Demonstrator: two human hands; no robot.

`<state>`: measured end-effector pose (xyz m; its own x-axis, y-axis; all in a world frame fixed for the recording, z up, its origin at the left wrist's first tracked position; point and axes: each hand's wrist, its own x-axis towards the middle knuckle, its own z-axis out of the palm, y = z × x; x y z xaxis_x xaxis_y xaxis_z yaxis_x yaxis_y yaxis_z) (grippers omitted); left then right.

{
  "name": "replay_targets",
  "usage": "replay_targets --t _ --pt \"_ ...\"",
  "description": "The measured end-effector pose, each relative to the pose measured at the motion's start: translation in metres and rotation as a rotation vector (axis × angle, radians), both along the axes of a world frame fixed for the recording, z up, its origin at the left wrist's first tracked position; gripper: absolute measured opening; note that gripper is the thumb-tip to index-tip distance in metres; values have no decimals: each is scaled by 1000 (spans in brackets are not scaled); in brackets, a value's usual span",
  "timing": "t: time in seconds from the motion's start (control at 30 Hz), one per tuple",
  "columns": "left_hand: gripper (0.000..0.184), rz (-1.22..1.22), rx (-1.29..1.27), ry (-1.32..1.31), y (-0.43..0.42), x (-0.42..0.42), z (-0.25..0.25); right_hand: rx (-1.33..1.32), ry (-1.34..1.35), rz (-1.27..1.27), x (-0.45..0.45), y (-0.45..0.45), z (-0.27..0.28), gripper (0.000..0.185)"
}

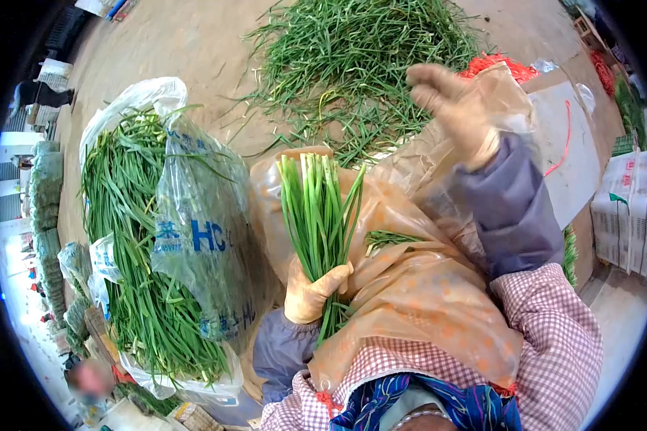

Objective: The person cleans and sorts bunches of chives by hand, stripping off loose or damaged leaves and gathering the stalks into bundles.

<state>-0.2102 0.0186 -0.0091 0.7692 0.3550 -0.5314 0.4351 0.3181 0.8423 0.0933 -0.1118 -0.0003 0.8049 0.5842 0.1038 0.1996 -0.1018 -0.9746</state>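
My left hand (pixel 311 291), in a tan glove, is wrapped round a bunch of garlic chives (pixel 318 215) over my lap. The bunch stands nearly upright, its pale cut ends at the top and its leaves running down below the fist. My right hand (pixel 453 108), also gloved and slightly blurred, is raised at the upper right with its fingers stretched out and nothing seen in them. It is above a sheet of brown paper (pixel 507 90). A translucent, orange-patterned plastic apron (pixel 424 287) covers my lap, with a few loose chives (pixel 392 239) on it.
A large clear plastic bag (pixel 201 194) full of chives stands at my left. Ahead, a loose heap of chives (pixel 366 54) lies on the floor (pixel 172 43). Red ties (pixel 499 66) and a white board (pixel 564 154) are at the right, with white packages (pixel 625 208) beyond.
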Motion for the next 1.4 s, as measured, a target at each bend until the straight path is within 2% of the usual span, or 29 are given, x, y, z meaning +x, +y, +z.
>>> replay_targets --t 0.07,0.1,0.17,0.2,0.23,0.27,0.33,0.37,0.47,0.53,0.6,0.67,0.73,0.8,1.0,1.07,1.13,1.2,1.23,1.3,1.4 --pt "27 61 112 -48 -7 10 -2 -11 279 141 -46 -3 -1 41" --pt "25 122 149 -80 -12 20 5 211 781 334 -72 6 -3 46" --pt "29 -33 652 -210 -10 40 5 207 519 539 -104 12 4 54" --pt "32 -60 915 -260 -9 50 5 -39 -232 486 -112 9 9 58" --pt "50 -118 956 -182 -10 54 18 -77 -222 493 -119 16 4 61" --pt "57 -139 1027 -135 -16 59 21 -41 112 474 -126 14 8 57" --pt "71 -202 1121 -73 -24 70 23 132 798 248 -136 17 36 48" --pt "78 -233 1152 -83 -27 73 23 306 1038 192 -138 21 19 42" --pt "82 -352 1315 -293 -30 87 25 643 1167 116 -121 17 0 28" --pt "80 -415 1298 -304 -39 93 35 717 1264 29 -96 6 2 26" --pt "74 -436 1266 -351 -36 91 35 854 989 -147 -63 -13 19 24" --pt "71 -462 1292 -409 -29 83 25 1003 703 -184 -26 -44 26 22" --pt "60 -459 1265 -377 -25 74 17 1235 721 4 8 -76 30 20" --pt "51 -470 1225 -341 -22 71 16 1171 522 128 13 -101 41 23" --pt "30 -337 1108 -391 -12 83 29 1177 516 232 5 -118 42 29" --pt "29 -257 790 -302 -14 92 39 1172 493 238 2 -117 45 31" --pt "28 -175 620 -328 -19 102 56 1160 484 266 5 -117 38 32" --pt "28 -94 596 -473 -30 113 73 1154 521 370 7 -116 32 33" --pt "30 -157 687 -545 -28 118 76 1151 545 205 -7 -108 42 33" --pt "33 -312 765 -553 -34 135 102 1132 527 230 -10 -101 39 33" --pt "37 -462 786 -591 -44 161 102 1173 584 291 -16 -95 32 32"
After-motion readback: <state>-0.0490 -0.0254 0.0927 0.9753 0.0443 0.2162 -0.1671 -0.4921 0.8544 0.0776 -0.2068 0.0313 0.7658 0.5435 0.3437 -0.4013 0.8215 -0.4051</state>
